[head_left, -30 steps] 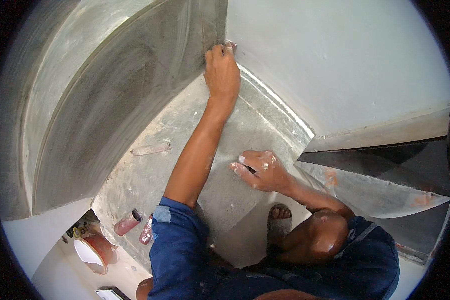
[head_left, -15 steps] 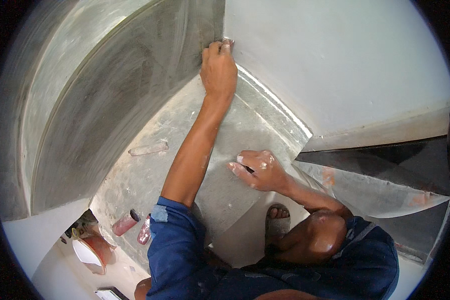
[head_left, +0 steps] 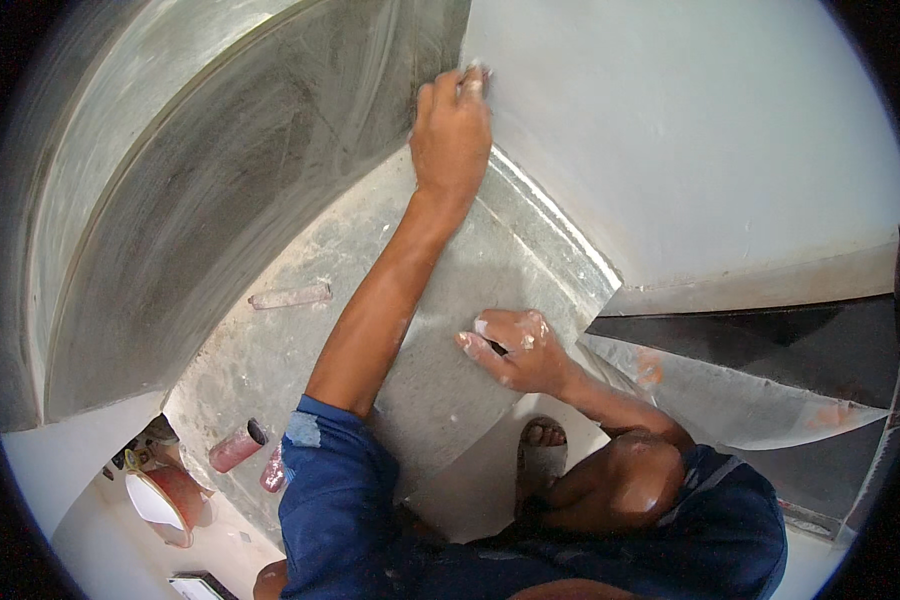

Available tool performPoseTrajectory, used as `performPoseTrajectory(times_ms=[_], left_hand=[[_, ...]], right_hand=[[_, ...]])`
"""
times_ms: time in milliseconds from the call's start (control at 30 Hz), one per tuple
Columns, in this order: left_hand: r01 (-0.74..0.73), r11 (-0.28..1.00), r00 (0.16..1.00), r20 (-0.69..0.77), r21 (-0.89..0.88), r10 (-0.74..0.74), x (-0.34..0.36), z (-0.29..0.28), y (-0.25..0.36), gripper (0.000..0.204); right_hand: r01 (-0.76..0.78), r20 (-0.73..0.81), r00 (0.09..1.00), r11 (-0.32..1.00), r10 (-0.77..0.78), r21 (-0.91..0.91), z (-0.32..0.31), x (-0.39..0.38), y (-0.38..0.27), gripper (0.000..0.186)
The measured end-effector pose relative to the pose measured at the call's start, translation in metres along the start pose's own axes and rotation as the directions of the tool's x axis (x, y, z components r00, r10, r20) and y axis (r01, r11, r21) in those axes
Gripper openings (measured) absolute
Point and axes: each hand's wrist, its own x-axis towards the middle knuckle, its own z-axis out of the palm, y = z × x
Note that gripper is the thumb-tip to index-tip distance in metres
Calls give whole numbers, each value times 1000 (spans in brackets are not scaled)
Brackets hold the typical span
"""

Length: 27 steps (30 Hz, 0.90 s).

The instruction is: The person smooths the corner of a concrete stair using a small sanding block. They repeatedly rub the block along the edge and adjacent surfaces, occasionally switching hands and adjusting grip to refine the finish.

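My left hand [head_left: 452,135] is raised into the corner between the streaked grey curved wall [head_left: 240,170] and the pale smooth wall [head_left: 690,140], its fingers bent over a small whitish-brown piece, perhaps sandpaper, mostly hidden by them. My right hand [head_left: 518,350], flecked with white, rests curled on the dusty grey stone slab [head_left: 440,400]; whatever its fingers hold, if anything, I cannot make out. A dusty stick-like piece [head_left: 290,296] lies left of my left forearm. A maroon cylinder [head_left: 235,446] and a second maroon piece [head_left: 273,470] lie beside my left sleeve.
An orange-red container [head_left: 165,505] with a white inside stands below the slab at lower left, near small clutter. A translucent sheet [head_left: 720,395] hangs over dark panels at the right. My sandalled foot [head_left: 542,450] is below the slab edge, beside my bent knee.
My left hand has moved slightly up and rightward along the corner. The view has shifted a little. My right hand stays curled in about the same place on the slab.
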Motion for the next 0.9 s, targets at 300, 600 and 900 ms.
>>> performPoseTrajectory(times_ms=[300, 600, 900], left_hand=[[57, 992, 997, 54, 114, -64, -8, 11, -2, 28], [67, 993, 993, 88, 94, -75, -6, -4, -12, 23], [151, 988, 951, 277, -25, -138, -25, 7, 1, 24]], right_hand=[[22, -25, 999, 1000, -22, 12, 5, 0, 1, 26], [-2, -25, 1000, 1000, 2, -2, 2, -4, 2, 24], [-4, -17, 1000, 1000, 4, 28, 2, -1, 1, 23]])
